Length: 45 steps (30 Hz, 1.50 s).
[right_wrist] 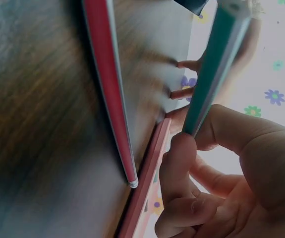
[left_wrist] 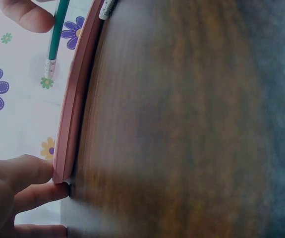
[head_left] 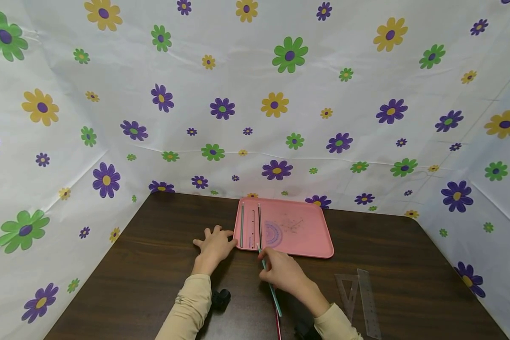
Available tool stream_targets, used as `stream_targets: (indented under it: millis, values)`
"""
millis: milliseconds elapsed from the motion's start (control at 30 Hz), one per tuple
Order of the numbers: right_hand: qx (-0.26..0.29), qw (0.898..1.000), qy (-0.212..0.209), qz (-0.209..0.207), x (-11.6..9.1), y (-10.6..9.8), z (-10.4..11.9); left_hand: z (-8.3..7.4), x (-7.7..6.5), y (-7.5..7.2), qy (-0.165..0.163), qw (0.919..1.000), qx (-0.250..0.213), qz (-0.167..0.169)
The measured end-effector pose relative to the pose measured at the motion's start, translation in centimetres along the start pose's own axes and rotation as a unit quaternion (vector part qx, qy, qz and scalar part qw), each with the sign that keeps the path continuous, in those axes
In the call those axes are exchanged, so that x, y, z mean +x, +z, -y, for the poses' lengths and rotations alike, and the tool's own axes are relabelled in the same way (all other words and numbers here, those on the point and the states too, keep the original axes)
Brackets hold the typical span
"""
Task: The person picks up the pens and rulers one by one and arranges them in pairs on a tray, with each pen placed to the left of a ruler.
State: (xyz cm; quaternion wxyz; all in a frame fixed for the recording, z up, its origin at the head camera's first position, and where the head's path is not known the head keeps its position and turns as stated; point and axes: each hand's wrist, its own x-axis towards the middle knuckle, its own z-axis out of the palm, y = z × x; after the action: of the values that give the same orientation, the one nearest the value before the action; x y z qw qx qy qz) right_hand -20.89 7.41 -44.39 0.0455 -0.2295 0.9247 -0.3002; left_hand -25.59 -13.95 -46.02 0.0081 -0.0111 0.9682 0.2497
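Between the thumb and forefinger of the right hand (head_left: 282, 270), a teal pencil (right_wrist: 215, 67) is pinched in the air, above the near edge of a pink tray (head_left: 310, 226). Its long axis runs mostly front to back, with the far end slanting a little to the left; the eraser end points toward the tray and the other end back toward the person. The pencil is straight and slim, with pale silvery stripes along it. The left wrist view shows the whitish eraser and its band, above the tray's rim; the right wrist view shows the flat, faceted opposite end.

The left hand (head_left: 214, 247), fingers spread, touches the tray's near left corner; its own wrist view shows fingertips at the rim.

Below the teal pencil, a red pencil (right_wrist: 113, 89) lies on the dark wooden table (head_left: 391, 255). The right wrist view shows its eraser end just beside the tray's wall, while the head view shows only part of it.

Inside the tray, from left to right, are a grey-green pencil (head_left: 242, 225), a clear ruler, a black pencil (head_left: 259, 218) and a purple-marked protractor (head_left: 274, 233). Seen only from the head view, a clear set square (head_left: 353, 288) and a second ruler (head_left: 368, 304) lie to the right. Flowered cloth (head_left: 246, 80) hangs behind.
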Motion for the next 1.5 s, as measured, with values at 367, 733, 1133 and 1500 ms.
stream_targets:
  millis: [367,733,1133,1500]
  values:
    - [-0.038,0.999,-0.002,-0.021,0.4,-0.4,-0.5,0.0,0.1,0.1,0.0,1.0,-0.002,-0.001]
    - [-0.019,0.999,0.024,-0.012,0.6,-0.8,-1.2,0.1,0.0,0.1,0.0,1.0,-0.003,-0.002]
    - [0.012,0.998,0.054,-0.029,1.5,-1.5,-2.3,0.0,0.0,0.0,0.0,1.0,-0.004,-0.002]
    - [-0.002,0.996,0.075,-0.054,2.6,-2.1,-3.2,0.0,0.1,0.1,-0.002,1.0,0.0,-0.004]
